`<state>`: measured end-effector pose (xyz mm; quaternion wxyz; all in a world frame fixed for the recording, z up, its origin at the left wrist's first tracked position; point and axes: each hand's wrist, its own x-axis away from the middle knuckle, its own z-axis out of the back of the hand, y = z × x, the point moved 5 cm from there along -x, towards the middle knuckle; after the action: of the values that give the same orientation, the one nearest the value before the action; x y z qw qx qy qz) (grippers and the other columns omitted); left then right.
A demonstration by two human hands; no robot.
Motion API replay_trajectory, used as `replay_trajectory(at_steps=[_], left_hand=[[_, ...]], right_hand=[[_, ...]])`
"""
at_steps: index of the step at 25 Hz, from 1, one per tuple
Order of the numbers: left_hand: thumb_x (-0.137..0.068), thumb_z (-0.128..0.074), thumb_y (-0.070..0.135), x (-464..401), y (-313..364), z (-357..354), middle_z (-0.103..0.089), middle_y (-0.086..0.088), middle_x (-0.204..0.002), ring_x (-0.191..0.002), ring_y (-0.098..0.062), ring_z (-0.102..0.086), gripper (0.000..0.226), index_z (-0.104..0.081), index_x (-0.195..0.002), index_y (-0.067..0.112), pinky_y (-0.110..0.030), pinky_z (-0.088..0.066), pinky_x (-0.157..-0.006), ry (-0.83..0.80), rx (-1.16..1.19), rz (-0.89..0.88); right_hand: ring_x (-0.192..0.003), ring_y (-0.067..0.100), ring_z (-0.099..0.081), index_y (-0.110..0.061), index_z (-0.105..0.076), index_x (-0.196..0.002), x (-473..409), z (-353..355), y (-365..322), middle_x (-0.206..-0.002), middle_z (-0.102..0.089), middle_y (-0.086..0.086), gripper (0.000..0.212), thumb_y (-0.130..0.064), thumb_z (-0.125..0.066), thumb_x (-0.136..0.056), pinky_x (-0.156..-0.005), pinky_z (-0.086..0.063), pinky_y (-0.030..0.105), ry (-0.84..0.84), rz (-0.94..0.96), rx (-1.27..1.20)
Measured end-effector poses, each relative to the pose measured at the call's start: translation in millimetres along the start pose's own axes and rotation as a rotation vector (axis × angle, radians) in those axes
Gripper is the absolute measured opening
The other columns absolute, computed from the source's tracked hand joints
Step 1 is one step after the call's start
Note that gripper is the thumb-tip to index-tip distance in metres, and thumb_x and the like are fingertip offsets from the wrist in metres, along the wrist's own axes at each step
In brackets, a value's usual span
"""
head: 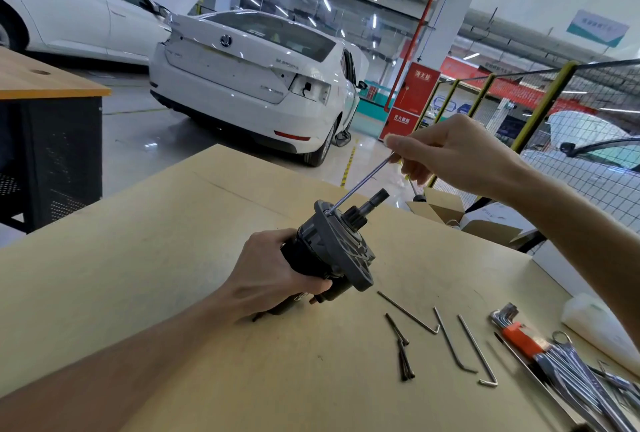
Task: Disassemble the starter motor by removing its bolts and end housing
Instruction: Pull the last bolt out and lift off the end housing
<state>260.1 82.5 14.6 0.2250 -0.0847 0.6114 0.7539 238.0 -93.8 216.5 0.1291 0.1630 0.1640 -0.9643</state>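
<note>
Tan tabletop (138, 276), starter motor (329, 248) held tilted above its middle, left hand (277, 269) wrapped round the motor's dark body, right hand (450, 154) pinching a long bolt (360, 186) whose tip sits at the grey end housing (349, 258), loose hex keys (464, 345) near the right edge

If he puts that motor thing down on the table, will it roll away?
Probably not far. The starter motor has a round body, but its wide flange looks uneven, so it would likely stop or curve. It looks like heavy metal; the left hand wraps fully round it.
</note>
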Motion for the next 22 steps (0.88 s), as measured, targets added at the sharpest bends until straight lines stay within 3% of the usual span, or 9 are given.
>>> replay_trajectory(at_steps=[2, 5, 9, 13, 15, 19, 22], left_hand=[[-0.048, -0.084, 0.041, 0, 0, 0, -0.071, 0.001, -0.076, -0.072, -0.02, -0.065, 0.043, -0.073, -0.084, 0.021, -0.042, -0.057, -0.069, 0.001, -0.005, 0.003], [-0.05, -0.084, 0.04, 1, 0, 0, -0.071, 0.003, -0.076, -0.073, -0.019, -0.066, 0.04, -0.072, -0.084, 0.022, -0.042, -0.057, -0.07, -0.006, -0.003, 0.006], [-0.051, -0.085, 0.039, 1, 1, 0, -0.071, 0.001, -0.076, -0.074, -0.021, -0.067, 0.039, -0.072, -0.083, 0.022, -0.047, -0.057, -0.072, -0.003, 0.0, 0.003], [-0.047, -0.081, 0.047, 1, 1, 0, -0.072, 0.001, -0.08, -0.078, -0.021, -0.067, 0.049, -0.074, -0.088, 0.02, -0.047, -0.056, -0.075, -0.005, 0.004, -0.001], [-0.047, -0.08, 0.048, 1, 0, 1, -0.073, 0.001, -0.081, -0.079, -0.02, -0.067, 0.051, -0.074, -0.089, 0.02, -0.045, -0.057, -0.075, -0.008, 0.006, 0.0], [-0.045, -0.079, 0.053, 1, -2, 2, -0.072, 0.005, -0.08, -0.077, -0.013, -0.067, 0.051, -0.072, -0.087, 0.024, -0.034, -0.058, -0.071, -0.004, -0.008, -0.001], [-0.046, -0.08, 0.052, 0, -2, 1, -0.072, 0.005, -0.079, -0.075, -0.013, -0.067, 0.05, -0.072, -0.086, 0.024, -0.033, -0.057, -0.07, -0.006, -0.007, -0.004]], right_hand=[[-0.062, 0.001, -0.067, -0.022, -0.073, -0.087, -3, -2, -2, -0.071, -0.07, -0.006, 0.031, -0.051, -0.06, -0.085, -0.054, -0.046, 0.012, 0.046, -0.007, 0.034], [-0.061, -0.002, -0.066, -0.022, -0.073, -0.089, -6, -5, -8, -0.073, -0.07, -0.007, 0.014, -0.034, -0.067, -0.089, -0.05, -0.047, 0.008, 0.111, -0.015, -0.024], [-0.065, 0.002, -0.069, -0.026, -0.071, -0.083, -9, -3, -17, -0.075, -0.072, -0.005, 0.01, -0.017, -0.068, -0.089, -0.06, -0.054, 0.013, 0.117, 0.005, -0.188], [-0.071, 0.008, -0.073, -0.011, -0.068, -0.107, -9, -5, -17, -0.076, -0.075, -0.003, 0.021, -0.006, -0.069, -0.087, -0.064, -0.053, 0.011, 0.024, 0.025, -0.368], [-0.074, 0.01, -0.074, -0.008, -0.069, -0.109, -6, -5, -15, -0.08, -0.076, -0.004, 0.024, -0.005, -0.068, -0.085, -0.066, -0.054, 0.012, -0.008, 0.036, -0.398], [-0.083, 0.007, -0.07, -0.027, -0.07, -0.105, -4, 0, -17, -0.092, -0.071, -0.015, 0.021, -0.02, -0.068, -0.086, -0.072, -0.055, 0.019, 0.083, 0.112, -0.198], [-0.076, -0.007, -0.062, -0.032, -0.072, -0.104, -2, 2, -16, -0.08, -0.064, -0.021, 0.016, -0.029, -0.066, -0.089, -0.064, -0.05, 0.013, 0.14, 0.086, -0.046]])
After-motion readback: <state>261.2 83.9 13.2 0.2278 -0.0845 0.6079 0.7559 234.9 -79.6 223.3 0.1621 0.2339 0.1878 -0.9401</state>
